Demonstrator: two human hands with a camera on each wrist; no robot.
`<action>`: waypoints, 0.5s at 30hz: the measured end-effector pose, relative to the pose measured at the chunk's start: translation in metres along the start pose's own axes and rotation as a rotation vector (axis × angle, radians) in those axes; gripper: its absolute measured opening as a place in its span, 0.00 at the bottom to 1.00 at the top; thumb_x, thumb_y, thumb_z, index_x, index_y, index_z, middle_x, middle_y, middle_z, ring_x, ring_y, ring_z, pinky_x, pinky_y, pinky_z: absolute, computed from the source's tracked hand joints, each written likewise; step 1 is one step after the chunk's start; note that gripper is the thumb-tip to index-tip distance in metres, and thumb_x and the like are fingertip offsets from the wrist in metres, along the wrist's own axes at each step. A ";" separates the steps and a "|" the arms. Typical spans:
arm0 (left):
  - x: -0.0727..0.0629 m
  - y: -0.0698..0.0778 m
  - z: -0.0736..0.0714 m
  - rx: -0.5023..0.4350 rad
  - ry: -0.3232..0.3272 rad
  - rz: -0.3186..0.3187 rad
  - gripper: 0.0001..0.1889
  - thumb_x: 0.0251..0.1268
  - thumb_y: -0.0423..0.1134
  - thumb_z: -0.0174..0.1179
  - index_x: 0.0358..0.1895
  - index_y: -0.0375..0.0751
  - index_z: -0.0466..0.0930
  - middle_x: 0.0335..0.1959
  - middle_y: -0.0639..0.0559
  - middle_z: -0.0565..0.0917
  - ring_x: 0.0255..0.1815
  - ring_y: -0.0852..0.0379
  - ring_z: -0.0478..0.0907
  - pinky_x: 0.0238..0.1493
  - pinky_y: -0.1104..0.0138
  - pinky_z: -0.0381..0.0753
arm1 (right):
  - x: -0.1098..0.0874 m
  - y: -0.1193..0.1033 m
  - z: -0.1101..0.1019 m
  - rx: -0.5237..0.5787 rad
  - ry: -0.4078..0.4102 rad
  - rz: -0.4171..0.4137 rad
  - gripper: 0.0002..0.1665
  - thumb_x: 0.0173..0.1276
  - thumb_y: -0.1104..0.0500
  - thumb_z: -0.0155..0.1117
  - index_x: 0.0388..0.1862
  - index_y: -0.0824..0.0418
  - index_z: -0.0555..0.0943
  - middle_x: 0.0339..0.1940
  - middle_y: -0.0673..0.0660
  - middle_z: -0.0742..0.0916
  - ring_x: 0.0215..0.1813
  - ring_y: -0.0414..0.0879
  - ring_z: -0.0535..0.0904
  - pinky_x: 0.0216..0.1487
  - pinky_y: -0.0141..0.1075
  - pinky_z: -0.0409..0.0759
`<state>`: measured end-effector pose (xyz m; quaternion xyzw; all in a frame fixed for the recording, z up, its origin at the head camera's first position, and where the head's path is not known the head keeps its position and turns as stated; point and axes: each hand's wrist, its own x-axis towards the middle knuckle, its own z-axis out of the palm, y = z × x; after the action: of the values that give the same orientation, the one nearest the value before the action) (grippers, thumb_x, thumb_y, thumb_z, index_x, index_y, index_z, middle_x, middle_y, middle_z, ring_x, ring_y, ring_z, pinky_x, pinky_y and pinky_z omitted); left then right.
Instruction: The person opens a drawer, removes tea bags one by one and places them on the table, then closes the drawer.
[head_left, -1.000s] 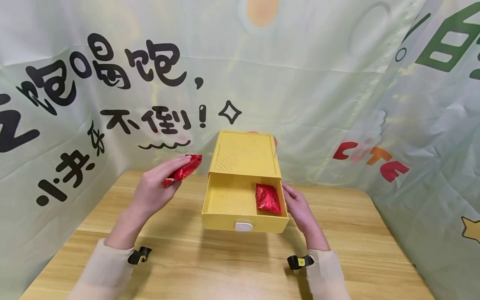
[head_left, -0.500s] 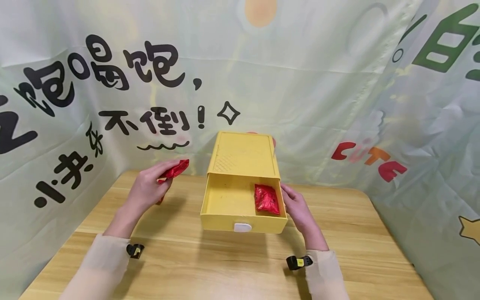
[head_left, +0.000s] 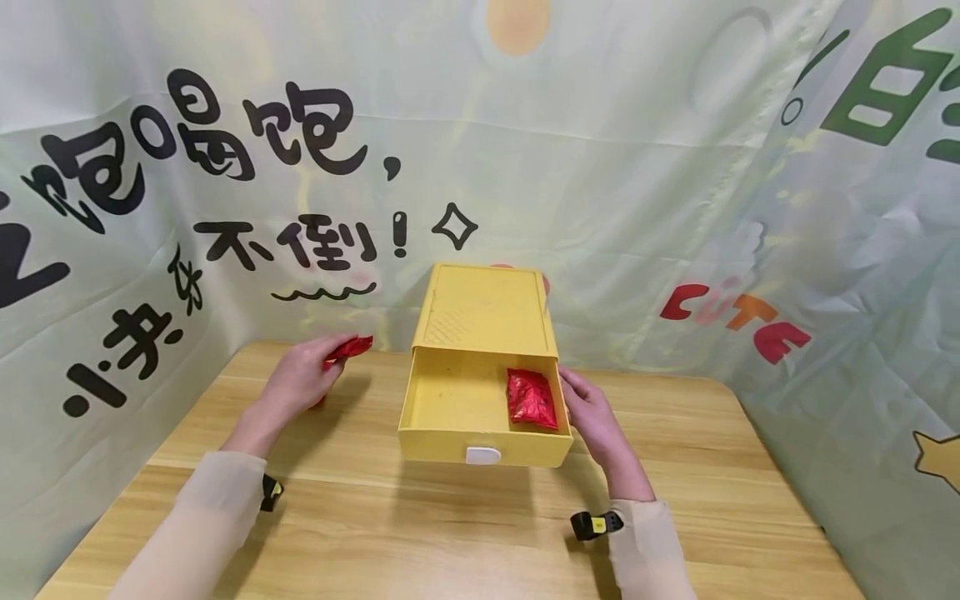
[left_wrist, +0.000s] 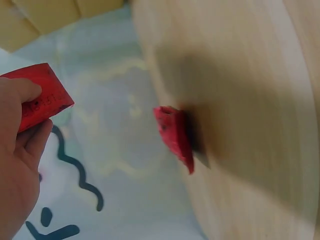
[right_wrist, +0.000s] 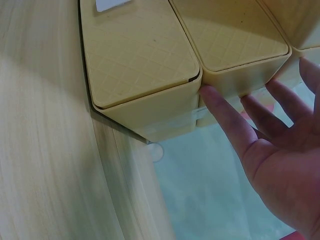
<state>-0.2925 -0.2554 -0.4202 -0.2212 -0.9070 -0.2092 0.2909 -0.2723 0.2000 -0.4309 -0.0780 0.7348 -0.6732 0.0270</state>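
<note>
My left hand (head_left: 298,377) pinches a small shiny red packet (left_wrist: 46,92) between thumb and fingers, left of a yellow drawer unit (head_left: 486,308). A second red packet (left_wrist: 175,134) is at the table surface below that hand in the left wrist view. In the head view only a sliver of it shows under the hand. The unit's top drawer (head_left: 442,446) is pulled out, and a red packet (head_left: 532,398) lies in its right side. My right hand (head_left: 600,417) rests its extended fingers against the unit's right side, as the right wrist view also shows.
The unit has several drawers stacked, with lower ones closed (right_wrist: 140,55). A white tab handle (head_left: 483,455) is on the open drawer's front. The wooden table (head_left: 465,550) is bounded by a printed cloth (head_left: 600,200) at the back and sides.
My left hand has moved left and down, away from the drawer, with the red packet in its grip. My right hand and the drawer unit stay in place.
</note>
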 end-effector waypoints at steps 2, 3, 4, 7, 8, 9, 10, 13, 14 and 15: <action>0.000 -0.004 0.003 0.015 -0.057 -0.033 0.26 0.60 0.22 0.67 0.64 0.34 0.81 0.55 0.34 0.86 0.53 0.33 0.85 0.54 0.41 0.84 | 0.000 0.000 0.000 -0.005 -0.004 0.000 0.30 0.86 0.56 0.49 0.79 0.69 0.66 0.73 0.72 0.74 0.50 0.33 0.83 0.51 0.31 0.84; -0.001 -0.006 0.005 0.018 -0.086 -0.050 0.26 0.62 0.23 0.66 0.65 0.34 0.81 0.56 0.34 0.86 0.53 0.33 0.85 0.55 0.41 0.83 | 0.000 -0.001 0.000 -0.006 -0.005 0.001 0.30 0.86 0.55 0.49 0.79 0.69 0.66 0.74 0.72 0.74 0.51 0.33 0.83 0.51 0.31 0.84; -0.001 -0.008 0.006 0.020 -0.116 -0.061 0.26 0.63 0.23 0.66 0.66 0.34 0.80 0.57 0.34 0.86 0.54 0.32 0.84 0.56 0.41 0.83 | 0.000 -0.001 0.000 -0.008 -0.006 0.001 0.30 0.86 0.55 0.49 0.79 0.69 0.66 0.74 0.72 0.74 0.51 0.33 0.82 0.52 0.31 0.84; -0.002 -0.012 0.012 0.014 -0.191 -0.082 0.26 0.65 0.24 0.63 0.68 0.34 0.79 0.59 0.33 0.85 0.56 0.31 0.83 0.58 0.39 0.81 | 0.000 -0.001 0.000 -0.011 -0.009 0.003 0.30 0.86 0.55 0.49 0.79 0.68 0.65 0.74 0.71 0.74 0.52 0.33 0.82 0.52 0.31 0.84; -0.003 -0.014 0.014 0.009 -0.215 -0.088 0.26 0.66 0.24 0.62 0.68 0.34 0.78 0.59 0.33 0.84 0.57 0.31 0.83 0.58 0.39 0.81 | 0.000 -0.002 0.000 -0.011 -0.009 0.003 0.30 0.86 0.55 0.49 0.79 0.68 0.65 0.75 0.71 0.74 0.52 0.33 0.82 0.52 0.31 0.84; -0.003 -0.015 0.017 0.003 -0.234 -0.094 0.26 0.66 0.24 0.62 0.68 0.34 0.78 0.59 0.33 0.84 0.57 0.31 0.82 0.58 0.39 0.81 | 0.000 -0.002 0.000 -0.010 -0.008 0.005 0.30 0.86 0.55 0.49 0.79 0.68 0.65 0.75 0.71 0.74 0.52 0.33 0.82 0.52 0.31 0.84; -0.004 -0.017 0.019 0.000 -0.254 -0.097 0.25 0.67 0.24 0.61 0.68 0.34 0.78 0.60 0.33 0.84 0.58 0.31 0.82 0.59 0.39 0.80 | 0.000 -0.001 0.000 -0.009 -0.007 0.006 0.30 0.86 0.55 0.49 0.79 0.69 0.65 0.75 0.71 0.74 0.52 0.33 0.82 0.52 0.31 0.84; -0.006 -0.021 0.026 -0.013 -0.307 -0.119 0.25 0.69 0.24 0.59 0.69 0.35 0.77 0.61 0.33 0.83 0.60 0.31 0.81 0.61 0.38 0.79 | 0.000 -0.001 0.000 -0.006 -0.006 0.008 0.30 0.86 0.55 0.49 0.79 0.69 0.65 0.74 0.71 0.74 0.52 0.33 0.82 0.53 0.31 0.84; -0.007 -0.022 0.027 -0.015 -0.322 -0.125 0.25 0.69 0.25 0.58 0.70 0.34 0.77 0.61 0.32 0.83 0.60 0.31 0.81 0.61 0.38 0.78 | 0.000 -0.001 0.000 -0.006 -0.005 0.009 0.30 0.86 0.55 0.49 0.79 0.69 0.66 0.74 0.71 0.74 0.52 0.33 0.82 0.53 0.31 0.84; -0.007 -0.023 0.029 -0.012 -0.337 -0.128 0.25 0.70 0.25 0.57 0.70 0.34 0.76 0.62 0.32 0.82 0.61 0.31 0.81 0.62 0.38 0.78 | 0.000 -0.001 0.000 -0.007 -0.003 0.009 0.30 0.86 0.55 0.49 0.79 0.69 0.66 0.74 0.71 0.74 0.52 0.33 0.82 0.53 0.31 0.84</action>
<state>-0.3116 -0.2617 -0.4520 -0.1967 -0.9539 -0.1925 0.1195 -0.2719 0.1997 -0.4299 -0.0757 0.7375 -0.6704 0.0310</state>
